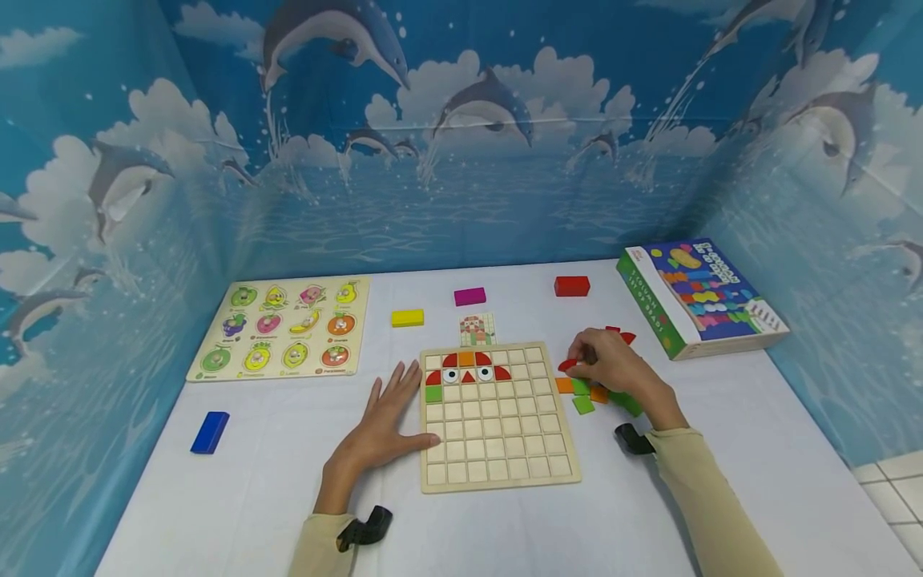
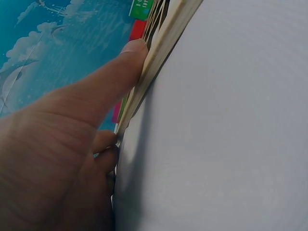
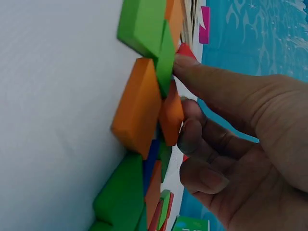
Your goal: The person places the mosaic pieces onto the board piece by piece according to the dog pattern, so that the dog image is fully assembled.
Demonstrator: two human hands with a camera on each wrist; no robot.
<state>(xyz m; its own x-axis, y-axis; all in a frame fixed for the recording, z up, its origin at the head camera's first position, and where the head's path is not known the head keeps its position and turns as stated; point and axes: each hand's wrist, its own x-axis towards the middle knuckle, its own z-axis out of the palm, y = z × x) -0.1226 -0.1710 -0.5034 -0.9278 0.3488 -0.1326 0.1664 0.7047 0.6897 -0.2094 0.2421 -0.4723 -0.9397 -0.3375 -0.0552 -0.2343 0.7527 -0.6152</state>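
A wooden grid board (image 1: 505, 445) lies in front, its top rows bearing red quarter-round pieces, an orange square (image 1: 466, 359), two eye pieces and a green square (image 1: 433, 393). My left hand (image 1: 382, 429) rests at the board's left edge, fingers spread, the thumb on the edge; the left wrist view shows the thumb (image 2: 132, 55) against the wooden side. To the right of the board, my right hand (image 1: 613, 365) pinches a red piece (image 1: 567, 365) between thumb and fingers. Below it lie loose orange and green pieces (image 3: 139, 106), partly hidden by the hand in the head view.
Behind the board lies a small pattern card (image 1: 477, 329). Yellow (image 1: 408, 318), magenta (image 1: 470, 296), red (image 1: 572, 286) and blue (image 1: 210, 433) blocks sit around. A fruit puzzle board (image 1: 281, 328) lies at the back left, a game box (image 1: 703, 296) at the back right. A dolphin curtain (image 1: 461, 216) encloses the table.
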